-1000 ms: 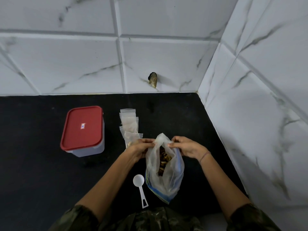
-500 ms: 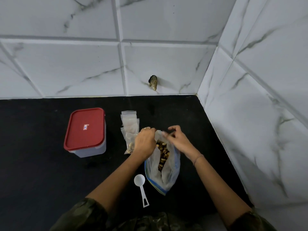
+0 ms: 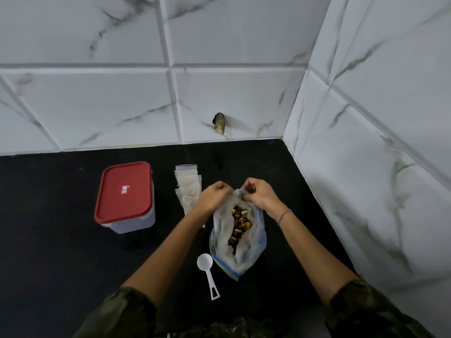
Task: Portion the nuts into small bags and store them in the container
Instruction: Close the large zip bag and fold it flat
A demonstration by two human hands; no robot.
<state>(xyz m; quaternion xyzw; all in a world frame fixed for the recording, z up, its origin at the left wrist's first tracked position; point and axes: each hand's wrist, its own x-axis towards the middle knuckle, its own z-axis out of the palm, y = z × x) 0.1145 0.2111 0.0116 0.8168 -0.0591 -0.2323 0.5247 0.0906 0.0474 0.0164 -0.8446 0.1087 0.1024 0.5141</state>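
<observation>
A large clear zip bag [image 3: 253, 250] with a blue seal strip lies on the black counter, and brown mixed nuts [image 3: 240, 222] show through its plastic. My left hand [image 3: 213, 196] and my right hand [image 3: 260, 195] both pinch the bag's far end, close together. Several small empty clear bags [image 3: 188, 185] lie in a stack just left of my left hand, partly hidden by it. A clear container [image 3: 133, 222] with a red lid [image 3: 124, 191] stands shut further left. A white measuring spoon [image 3: 207, 269] rests beside the bag's near end.
The black counter [image 3: 48, 252] meets white marbled tile walls at the back and on the right. A small dark object [image 3: 219, 123] sticks out of the back wall near the corner. My camouflage sleeves fill the bottom edge.
Both hands moved away from me along the bag and came closer together at its far end. The bag now lies flatter and more stretched out. Container, small bags and spoon stay put.
</observation>
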